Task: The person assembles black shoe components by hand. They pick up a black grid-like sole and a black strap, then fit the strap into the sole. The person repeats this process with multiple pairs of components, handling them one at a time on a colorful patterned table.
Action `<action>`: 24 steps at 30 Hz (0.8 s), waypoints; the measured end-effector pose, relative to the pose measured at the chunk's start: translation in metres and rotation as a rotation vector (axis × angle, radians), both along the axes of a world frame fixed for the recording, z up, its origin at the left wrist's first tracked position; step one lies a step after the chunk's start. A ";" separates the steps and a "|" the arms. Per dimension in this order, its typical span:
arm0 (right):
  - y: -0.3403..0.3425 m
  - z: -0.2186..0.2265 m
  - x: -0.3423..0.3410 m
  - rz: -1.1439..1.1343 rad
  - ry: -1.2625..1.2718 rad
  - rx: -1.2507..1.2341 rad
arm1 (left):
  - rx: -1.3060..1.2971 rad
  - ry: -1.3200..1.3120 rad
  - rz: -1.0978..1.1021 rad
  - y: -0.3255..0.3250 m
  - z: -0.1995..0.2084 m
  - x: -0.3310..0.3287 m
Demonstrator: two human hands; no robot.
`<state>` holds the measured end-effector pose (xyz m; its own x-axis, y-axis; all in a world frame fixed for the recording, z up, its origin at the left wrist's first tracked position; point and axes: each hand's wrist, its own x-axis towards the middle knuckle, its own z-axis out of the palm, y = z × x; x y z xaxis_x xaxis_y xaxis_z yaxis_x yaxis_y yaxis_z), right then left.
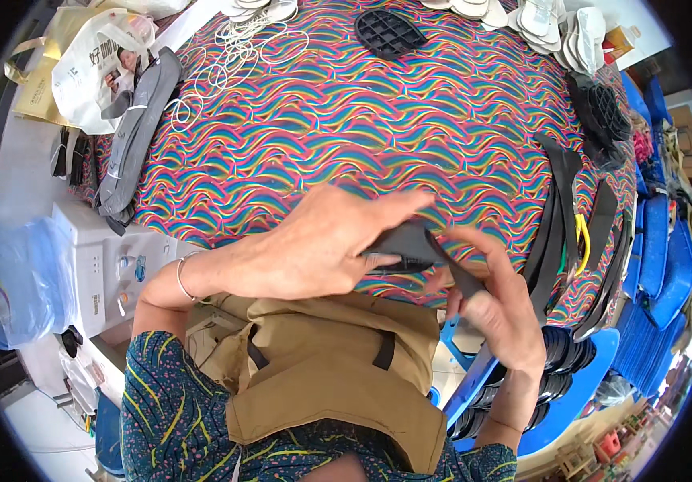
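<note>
Above the near edge of the table, both my hands hold a bent black strap (pixel 407 243). My left hand (pixel 302 247) grips its left part between thumb and fingers, with the index finger stretched out over it to the right. The strap's narrower right end runs down into my right hand (pixel 500 309), where thumb and fingers pinch it. That hand is a little blurred by motion. A tan apron (pixel 330 361) covers my lap below.
A wavy-patterned cloth (pixel 362 136) covers the table. At the right lie black strips (pixel 553 213) and a yellow-handled tool (pixel 581 241). Farther off are a black sole (pixel 388 34), white insoles (pixel 535 22) and tangled white cord (pixel 237 60). A grey bundle (pixel 139 136) lies left.
</note>
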<state>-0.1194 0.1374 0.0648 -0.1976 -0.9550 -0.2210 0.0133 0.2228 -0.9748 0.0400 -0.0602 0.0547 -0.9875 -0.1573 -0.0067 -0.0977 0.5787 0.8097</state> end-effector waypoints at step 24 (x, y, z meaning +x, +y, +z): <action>0.007 0.035 -0.056 -0.185 -0.094 0.290 | 0.118 0.380 -0.104 0.013 -0.003 0.001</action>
<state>-0.1758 0.1443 0.0995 -0.3272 -0.8000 -0.5030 0.1659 0.4754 -0.8640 0.0409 -0.0469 0.0516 -0.9337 -0.0769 0.3498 0.2753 0.4706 0.8383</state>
